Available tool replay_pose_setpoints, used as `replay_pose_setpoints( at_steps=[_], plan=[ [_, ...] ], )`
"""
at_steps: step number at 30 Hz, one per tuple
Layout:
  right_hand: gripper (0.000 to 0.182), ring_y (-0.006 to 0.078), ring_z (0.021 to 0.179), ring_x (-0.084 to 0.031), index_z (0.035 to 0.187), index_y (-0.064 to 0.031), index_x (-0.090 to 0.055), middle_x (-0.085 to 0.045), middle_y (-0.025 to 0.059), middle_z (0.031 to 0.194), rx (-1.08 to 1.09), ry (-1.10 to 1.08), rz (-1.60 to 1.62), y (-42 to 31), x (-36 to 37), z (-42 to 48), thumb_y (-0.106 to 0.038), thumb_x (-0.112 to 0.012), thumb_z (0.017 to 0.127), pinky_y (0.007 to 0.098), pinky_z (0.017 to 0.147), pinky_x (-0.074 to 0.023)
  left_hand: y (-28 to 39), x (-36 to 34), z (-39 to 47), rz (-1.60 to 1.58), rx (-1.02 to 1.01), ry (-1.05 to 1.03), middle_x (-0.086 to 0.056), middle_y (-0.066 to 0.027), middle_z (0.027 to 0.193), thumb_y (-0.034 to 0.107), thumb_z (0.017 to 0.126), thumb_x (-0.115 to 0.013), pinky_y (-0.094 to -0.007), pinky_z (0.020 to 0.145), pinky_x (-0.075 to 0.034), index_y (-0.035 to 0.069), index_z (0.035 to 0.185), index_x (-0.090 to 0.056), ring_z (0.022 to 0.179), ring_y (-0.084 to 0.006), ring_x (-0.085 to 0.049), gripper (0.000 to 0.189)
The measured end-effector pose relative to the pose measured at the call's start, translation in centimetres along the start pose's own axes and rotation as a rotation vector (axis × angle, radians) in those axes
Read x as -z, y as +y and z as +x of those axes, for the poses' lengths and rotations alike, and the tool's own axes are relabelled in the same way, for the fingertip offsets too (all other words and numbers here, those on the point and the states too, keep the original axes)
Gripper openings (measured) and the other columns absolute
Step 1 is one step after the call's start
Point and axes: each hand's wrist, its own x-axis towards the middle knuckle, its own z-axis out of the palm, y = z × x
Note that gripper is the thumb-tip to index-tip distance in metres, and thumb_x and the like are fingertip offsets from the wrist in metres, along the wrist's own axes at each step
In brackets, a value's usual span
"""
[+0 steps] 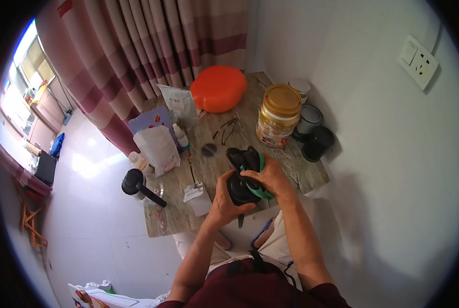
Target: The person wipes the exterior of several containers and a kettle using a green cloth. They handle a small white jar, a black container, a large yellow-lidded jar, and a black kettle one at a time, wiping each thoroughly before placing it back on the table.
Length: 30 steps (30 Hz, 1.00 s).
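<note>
Near the front edge of a wood-patterned table (210,173), both hands are on a black object with green parts (242,189), whose kind I cannot tell. My left hand (226,200) wraps its round black lower part from the left. My right hand (270,175) grips the green and black part from the right, its thumb across the top. Two dark rounded loops stick up beyond the fingers, and a dark pointed piece hangs below. Just beyond lie a dark round disc (209,150) and a pair of thin-framed eyeglasses (226,130).
An orange plastic object (218,89) stands at the back. On the right are a gold-lidded tub (278,115), a grey-topped canister (310,117) and a black cup (319,143). Leftward stand a white packet (158,148), a small bottle (181,136), a black-lidded jug (134,183) and a tissue pack (198,200).
</note>
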Motion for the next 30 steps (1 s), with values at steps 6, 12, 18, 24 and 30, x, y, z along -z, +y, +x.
replay_pose_setpoints(
  at_steps=[6, 12, 18, 24, 30],
  plan=[
    [0.049, 0.0196, 0.092, -0.067, 0.116, 0.0015, -0.065, -0.072, 0.0093, 0.101, -0.088, -0.046, 0.461, 1.1, 0.0, -0.8, -0.019, -0.086, 0.076, 0.0339, 0.084, -0.0527, 0.0, -0.1, 0.0, 0.005, -0.002, 0.012, -0.046, -0.0223, 0.134, 0.028, 0.061, -0.095, -0.0417, 0.108, -0.041, -0.003, 0.143, -0.034, 0.128, -0.0361, -0.048, 0.107],
    [0.051, 0.0176, 0.096, -0.065, 0.120, 0.0002, -0.065, -0.070, 0.0065, 0.109, -0.196, 0.042, 0.789, 3.9, 0.6, -3.8, -0.015, -0.086, 0.076, 0.0313, 0.085, -0.0524, 0.1, -0.2, 0.1, 0.193, -0.077, 0.097, -0.047, -0.0217, 0.134, 0.028, 0.059, -0.095, -0.0422, 0.110, -0.039, -0.003, 0.141, -0.041, 0.129, -0.0385, -0.047, 0.103],
    [0.052, 0.0179, 0.095, -0.066, 0.119, 0.0006, -0.067, -0.071, 0.0086, 0.109, -0.430, 0.328, 0.716, 6.9, 0.9, -5.8, -0.020, -0.087, 0.076, 0.0309, 0.084, -0.0525, 0.5, 1.5, 1.1, -0.034, 0.073, -0.094, -0.045, -0.0217, 0.145, 0.028, 0.062, -0.094, -0.0414, 0.113, -0.036, -0.001, 0.147, -0.041, 0.136, -0.0386, -0.044, 0.104],
    [0.045, 0.0183, 0.085, -0.067, 0.111, 0.0009, -0.069, -0.073, 0.0103, 0.097, -0.240, 0.381, 0.552, 3.2, -0.5, -5.5, -0.024, -0.086, 0.078, 0.0313, 0.078, -0.0519, 2.4, 1.9, 1.0, 0.365, -0.013, -0.164, -0.047, -0.0276, 0.144, 0.032, 0.061, -0.094, -0.0409, 0.114, -0.036, -0.008, 0.149, -0.031, 0.137, -0.0358, -0.046, 0.116],
    [0.037, 0.0168, 0.082, -0.064, 0.105, 0.0030, -0.066, -0.070, 0.0092, 0.089, -0.156, 0.510, 0.735, 2.9, -4.1, -6.5, -0.022, -0.081, 0.083, 0.0320, 0.075, -0.0504, 5.0, -0.4, 1.2, 0.698, 0.036, -0.099, -0.052, -0.0299, 0.133, 0.037, 0.057, -0.093, -0.0448, 0.107, -0.041, -0.009, 0.144, -0.032, 0.126, -0.0425, -0.052, 0.115]
  ],
)
